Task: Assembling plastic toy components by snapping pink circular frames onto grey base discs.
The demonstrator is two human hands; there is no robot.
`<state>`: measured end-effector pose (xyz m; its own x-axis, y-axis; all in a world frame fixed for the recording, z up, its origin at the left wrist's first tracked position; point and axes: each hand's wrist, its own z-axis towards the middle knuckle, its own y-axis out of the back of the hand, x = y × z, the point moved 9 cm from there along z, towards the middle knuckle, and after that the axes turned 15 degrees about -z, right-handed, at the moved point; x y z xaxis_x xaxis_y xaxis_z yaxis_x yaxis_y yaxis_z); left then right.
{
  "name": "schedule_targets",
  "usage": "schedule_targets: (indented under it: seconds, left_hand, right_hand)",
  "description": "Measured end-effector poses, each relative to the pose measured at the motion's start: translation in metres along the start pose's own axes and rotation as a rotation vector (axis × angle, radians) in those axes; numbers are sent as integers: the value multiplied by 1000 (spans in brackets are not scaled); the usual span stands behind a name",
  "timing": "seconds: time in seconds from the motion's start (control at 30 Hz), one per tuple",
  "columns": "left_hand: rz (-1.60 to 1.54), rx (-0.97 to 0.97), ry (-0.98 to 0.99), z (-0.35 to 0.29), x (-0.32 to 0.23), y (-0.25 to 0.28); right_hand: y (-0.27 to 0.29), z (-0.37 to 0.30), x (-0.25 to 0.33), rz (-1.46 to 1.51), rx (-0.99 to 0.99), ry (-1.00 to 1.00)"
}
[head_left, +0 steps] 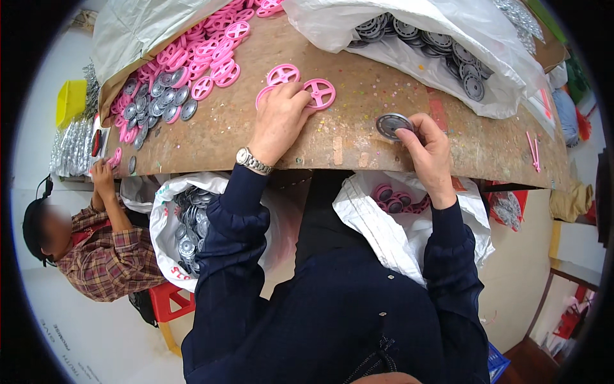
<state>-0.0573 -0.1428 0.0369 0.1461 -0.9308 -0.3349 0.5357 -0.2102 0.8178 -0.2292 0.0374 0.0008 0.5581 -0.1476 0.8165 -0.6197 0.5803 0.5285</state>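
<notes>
Between the thumb and fingers of my right hand [430, 150] is a round grey plastic wheel disc [391, 127], raised just above the tabletop. My left hand [279, 121], with a metal watch on its wrist, is bent over a small group of pink spoked wheel rings. Its fingers close on the edge of the right-hand pink ring [319, 94]. Another pink ring [283, 75] lies just beyond the fingers, and a third [263, 97] is partly covered by the hand.
Pink rings [206, 50] spill from a sack at the far left, with grey discs [160, 99] before them. A white sack [511, 83] of grey discs lies far right. Below the table edge hang sacks of discs [187, 224] and pink-rimmed wheels [393, 198]. A co-worker [105, 256] sits left.
</notes>
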Motion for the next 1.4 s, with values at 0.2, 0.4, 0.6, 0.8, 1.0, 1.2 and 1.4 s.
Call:
schedule_targets:
  seconds: [0.2,0.4,0.6,0.8,1.0,1.2,1.4]
  left_hand:
    - [-168,27,-39,-4,-9,-2]
    - [-375,-93,-28,-6,-21,8]
    - [-840,-200,296,-4,-7,5]
    - [-1063,-232,355,-4,8,2]
    - [-1477,-169,454,-6,-16,-9]
    - [-1685,-167,532,-16,-41,-36]
    - [-1635,-172,537,-21,-59,-40]
  right_hand:
    - [0,0,-7,119,6,-79]
    - [-7,-2,9,174,51,-67]
    - [-12,5,19,244,71,-106]
    - [-12,13,31,268,79,-119]
    - [-29,15,23,657,148,-229]
    - [-28,8,34,611,68,-129]
    - [-21,0,38,572,35,-108]
